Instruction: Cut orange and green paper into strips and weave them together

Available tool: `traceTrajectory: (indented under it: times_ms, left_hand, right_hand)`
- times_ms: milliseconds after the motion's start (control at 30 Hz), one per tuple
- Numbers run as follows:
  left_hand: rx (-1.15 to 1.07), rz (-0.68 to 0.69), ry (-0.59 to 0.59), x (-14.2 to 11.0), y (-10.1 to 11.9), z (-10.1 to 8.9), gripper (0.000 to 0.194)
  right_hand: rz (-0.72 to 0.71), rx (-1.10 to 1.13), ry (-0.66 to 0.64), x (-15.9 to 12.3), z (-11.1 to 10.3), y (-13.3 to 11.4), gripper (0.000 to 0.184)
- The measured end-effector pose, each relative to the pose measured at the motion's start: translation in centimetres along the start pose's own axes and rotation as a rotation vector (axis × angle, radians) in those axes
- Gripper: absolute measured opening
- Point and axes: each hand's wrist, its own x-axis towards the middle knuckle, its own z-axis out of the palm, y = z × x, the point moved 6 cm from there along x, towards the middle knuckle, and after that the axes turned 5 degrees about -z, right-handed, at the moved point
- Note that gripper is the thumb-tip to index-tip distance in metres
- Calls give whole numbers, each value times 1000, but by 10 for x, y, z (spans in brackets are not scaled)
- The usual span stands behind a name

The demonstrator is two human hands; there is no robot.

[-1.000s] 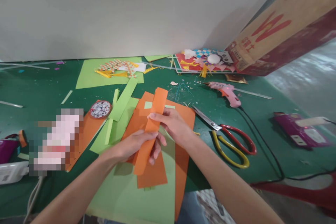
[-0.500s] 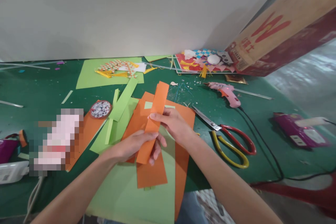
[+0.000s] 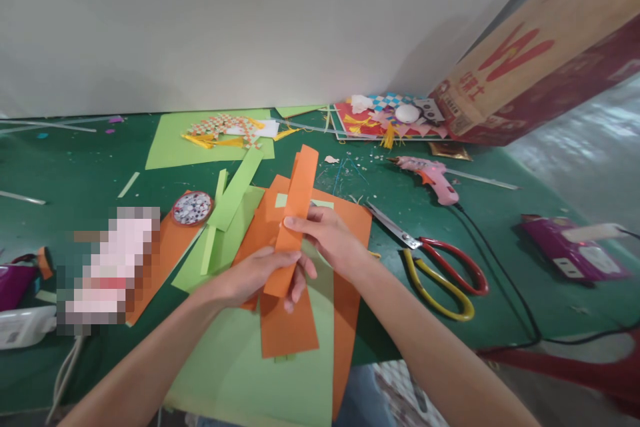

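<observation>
Both left hand and right hand pinch an orange strip left of the scissors, seemingly folding it; the next move needs even pressure.

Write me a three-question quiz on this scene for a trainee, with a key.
1. True or false: the left hand and the right hand both hold the orange strip.
2. Pick one. In the picture, which lies to the right of the right hand? A) white bottle; B) green strips; C) scissors.
3. Fill in: the glue gun is mostly ____.

Key: 1. True. 2. C. 3. Pink.
</observation>
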Motion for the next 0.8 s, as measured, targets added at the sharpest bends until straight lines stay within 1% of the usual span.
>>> traceTrajectory:
  times_ms: [67,167,333,433,633,800]
  left_hand:
    - [45,-11,-4,-1,1,1,32]
    - [60,-10,4,-1,1,1,33]
    - [21,8,40,0,1,-2,33]
    - [5,-12,58,-1,2,-2,32]
    - [25,-37,-30,0,-6,0,34]
    - [29,-24,-51,1,-9,-2,35]
  right_hand:
    - [-1,32,31,1,-2,-1,17]
    - [12,48,23,0,-1,-1,17]
    - [35,10,-7,0,2,3,19]
    - [33,-20,1,1,2,4,20]
    - [-23,-27,62,2,-7,-3,21]
    - [-35,-33,79,1,-11,-6,22]
